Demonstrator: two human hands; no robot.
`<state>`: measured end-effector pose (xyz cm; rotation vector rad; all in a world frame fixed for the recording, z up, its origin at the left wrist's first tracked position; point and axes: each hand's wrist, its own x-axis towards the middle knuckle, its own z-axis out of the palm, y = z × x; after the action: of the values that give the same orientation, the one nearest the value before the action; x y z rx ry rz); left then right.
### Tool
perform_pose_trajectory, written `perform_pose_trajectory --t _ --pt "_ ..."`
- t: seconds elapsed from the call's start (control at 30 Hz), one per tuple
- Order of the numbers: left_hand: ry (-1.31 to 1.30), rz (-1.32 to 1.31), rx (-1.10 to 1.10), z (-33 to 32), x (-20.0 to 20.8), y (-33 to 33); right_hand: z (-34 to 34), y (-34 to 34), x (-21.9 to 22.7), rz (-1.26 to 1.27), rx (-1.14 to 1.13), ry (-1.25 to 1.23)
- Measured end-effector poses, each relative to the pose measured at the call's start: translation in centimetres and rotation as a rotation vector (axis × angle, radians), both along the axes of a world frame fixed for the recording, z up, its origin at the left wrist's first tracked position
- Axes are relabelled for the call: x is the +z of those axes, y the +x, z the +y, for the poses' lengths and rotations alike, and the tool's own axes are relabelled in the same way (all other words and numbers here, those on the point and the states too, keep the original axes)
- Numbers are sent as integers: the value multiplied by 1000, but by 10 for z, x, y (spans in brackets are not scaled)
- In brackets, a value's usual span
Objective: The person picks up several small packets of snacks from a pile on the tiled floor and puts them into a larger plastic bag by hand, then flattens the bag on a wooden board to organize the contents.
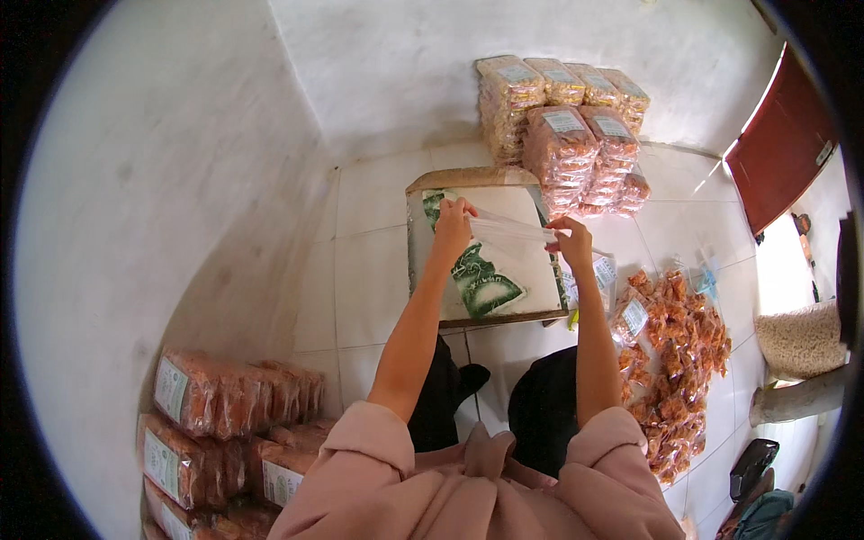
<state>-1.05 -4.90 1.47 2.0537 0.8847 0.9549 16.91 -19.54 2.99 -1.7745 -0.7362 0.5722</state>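
Between my two hands a clear plastic bag (508,228) is stretched sideways by its edge. My left hand (456,221) pinches one end of it, and my right hand (571,239) pinches the other. Both hands are above a low white-topped table (534,286) with a brown raised edge at its far side. Green and white printing (486,283) shows on the tabletop under the bag. Whether it belongs to a loose sheet or to the surface, I cannot tell.
Small bags of orange-brown snacks (673,360) lie heaped on the tiles at right. Packed bundles (560,148) are stacked against the far wall, and more labelled bundles (184,396) stand at lower left. A beige sack (801,340) and a red-brown door (781,144) are far right.
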Motion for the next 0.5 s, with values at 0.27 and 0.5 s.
perform_pose_trajectory --t 0.27,0.5 --pt "97 -435 -116 17 64 14 35 13 56 -763 -109 529" --pt "586 -280 -216 8 66 -22 11 -28 72 -892 6 568"
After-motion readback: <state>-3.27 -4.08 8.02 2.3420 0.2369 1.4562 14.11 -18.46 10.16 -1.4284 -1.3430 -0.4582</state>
